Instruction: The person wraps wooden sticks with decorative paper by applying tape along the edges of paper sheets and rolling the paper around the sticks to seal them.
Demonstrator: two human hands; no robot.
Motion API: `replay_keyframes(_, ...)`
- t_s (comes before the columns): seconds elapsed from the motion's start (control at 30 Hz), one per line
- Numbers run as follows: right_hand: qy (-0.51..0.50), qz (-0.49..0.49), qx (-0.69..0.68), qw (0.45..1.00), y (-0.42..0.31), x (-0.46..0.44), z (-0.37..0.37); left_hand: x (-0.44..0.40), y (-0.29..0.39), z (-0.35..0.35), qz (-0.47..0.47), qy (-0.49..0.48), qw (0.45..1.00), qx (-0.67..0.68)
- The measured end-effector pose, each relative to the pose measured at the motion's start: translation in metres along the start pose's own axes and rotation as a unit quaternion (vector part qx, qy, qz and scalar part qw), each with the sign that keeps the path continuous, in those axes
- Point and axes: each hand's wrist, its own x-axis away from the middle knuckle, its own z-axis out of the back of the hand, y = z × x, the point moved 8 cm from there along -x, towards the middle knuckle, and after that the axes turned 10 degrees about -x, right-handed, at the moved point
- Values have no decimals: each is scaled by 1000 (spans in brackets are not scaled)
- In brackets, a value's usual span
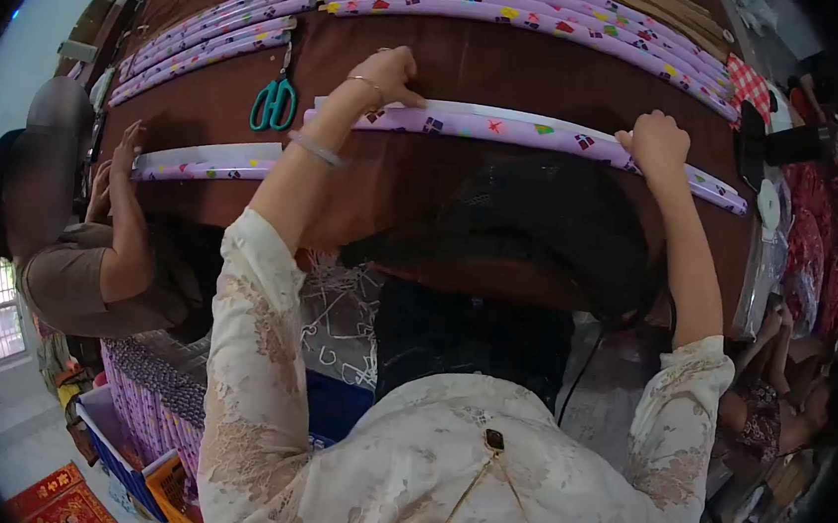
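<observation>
Left hand [389, 72], right hand [656, 146]: fingers curled at lilac patterned paper roll [495, 129], can't tell grip | brown tabletop [515, 71] between its white edge [512, 113] and stacked rolls [530, 17] | teal-handled scissors [275, 105] leftward

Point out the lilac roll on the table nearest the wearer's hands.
The long front roll, stretching past both left hand and right hand. The other rolls lie in rows farther off or before the co-worker.

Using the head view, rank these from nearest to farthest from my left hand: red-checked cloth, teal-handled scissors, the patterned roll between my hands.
1. Patterned roll: right at your left hand, running off to its right.
2. Teal-handled scissors: a little way to its left.
3. Red-checked cloth: far over to its right.
</observation>
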Motion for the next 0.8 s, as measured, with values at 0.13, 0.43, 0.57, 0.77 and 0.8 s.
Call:
replay_keyframes(0.13, -14, -15, -8, 1000, 0, 0, -1, 34, -85, 14, 113, -16, 993, -34)
replay_keyframes(0.43, 42, 17, -11, 999, -1, 2, 0, 74, -127, 42, 248, 6, 966, -74)
replay_keyframes(0.57, 45, 2, -28, 999, 1, 1, -2, 50, -37, 51, 123, 77, 989, -24)
replay_keyframes(0.77, -14, -28, -21, 999, 1, -1, -7, -4, 118, 24, -83, 142, 985, -48)
replay_keyframes(0.8, -15, -30, -20, 999, 0, 0, -6, -15, 135, 12, -98, 110, 989, -23)
